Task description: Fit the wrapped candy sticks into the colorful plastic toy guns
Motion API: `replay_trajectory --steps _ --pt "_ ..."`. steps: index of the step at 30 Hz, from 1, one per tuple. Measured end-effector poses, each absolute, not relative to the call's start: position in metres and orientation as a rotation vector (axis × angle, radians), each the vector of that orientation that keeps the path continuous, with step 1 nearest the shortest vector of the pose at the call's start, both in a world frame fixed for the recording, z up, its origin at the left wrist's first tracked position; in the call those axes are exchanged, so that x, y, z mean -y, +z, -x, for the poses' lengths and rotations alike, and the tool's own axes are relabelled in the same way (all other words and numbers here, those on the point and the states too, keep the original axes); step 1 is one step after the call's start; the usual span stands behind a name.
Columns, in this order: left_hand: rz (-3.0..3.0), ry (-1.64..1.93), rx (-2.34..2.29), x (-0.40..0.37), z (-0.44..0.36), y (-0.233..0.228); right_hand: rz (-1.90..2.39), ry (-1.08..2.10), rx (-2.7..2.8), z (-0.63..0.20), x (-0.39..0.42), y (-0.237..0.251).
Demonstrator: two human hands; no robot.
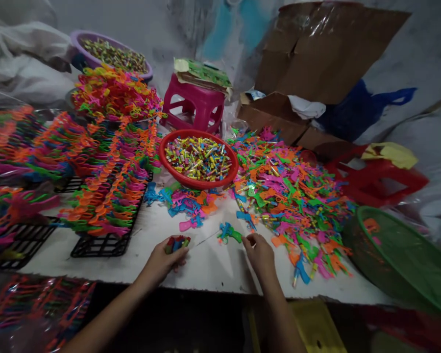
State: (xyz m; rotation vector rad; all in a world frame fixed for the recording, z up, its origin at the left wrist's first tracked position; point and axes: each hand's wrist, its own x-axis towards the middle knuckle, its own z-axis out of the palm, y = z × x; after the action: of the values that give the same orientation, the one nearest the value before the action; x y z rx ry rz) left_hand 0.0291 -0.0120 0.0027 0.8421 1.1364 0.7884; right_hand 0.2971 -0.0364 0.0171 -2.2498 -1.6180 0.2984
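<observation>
My left hand (169, 258) is closed around several small coloured tubes (177, 244), their red, blue and yellow ends showing above the fingers. My right hand (259, 252) pinches the end of a green plastic toy gun (235, 235). Against that one lies a blue toy gun (226, 229). A thin line, perhaps a wire or a mark, runs over the table towards my left hand. Just beyond the hands is a loose cluster of blue, pink and orange toy guns (185, 206). Behind it stands a red bowl (163, 159) full of similar small tubes.
A large heap of toy guns (290, 181) covers the table's right side, beside a green basket (360, 235). Black racks (99, 247) of lined-up toys fill the left. Farther back are a pink stool (194, 100), a purple basin (75, 39) and a cardboard box (275, 115).
</observation>
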Motion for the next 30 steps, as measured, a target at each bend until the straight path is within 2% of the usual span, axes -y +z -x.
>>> replay_trajectory --steps 2,6,14,17,24,30 --pt "-0.871 0.763 -1.107 0.012 -0.036 0.005 2.098 0.072 1.835 -0.302 0.035 0.014" --pt "-0.903 0.738 -1.064 0.014 -0.043 0.003 1.920 -0.007 2.148 -0.300 0.014 -0.004" --pt "-0.910 0.784 -1.092 0.019 -0.042 0.003 2.151 0.092 1.650 -0.269 -0.008 -0.024" --pt "-0.940 0.786 -1.088 0.019 -0.042 0.002 2.152 0.260 1.500 -0.257 -0.004 -0.015" --pt "-0.896 0.839 -1.020 0.021 -0.044 0.005 1.578 0.962 1.170 -0.201 0.034 0.013" --pt "-0.901 0.870 -0.983 0.022 -0.044 0.012 1.500 1.044 1.161 -0.174 0.045 0.018"
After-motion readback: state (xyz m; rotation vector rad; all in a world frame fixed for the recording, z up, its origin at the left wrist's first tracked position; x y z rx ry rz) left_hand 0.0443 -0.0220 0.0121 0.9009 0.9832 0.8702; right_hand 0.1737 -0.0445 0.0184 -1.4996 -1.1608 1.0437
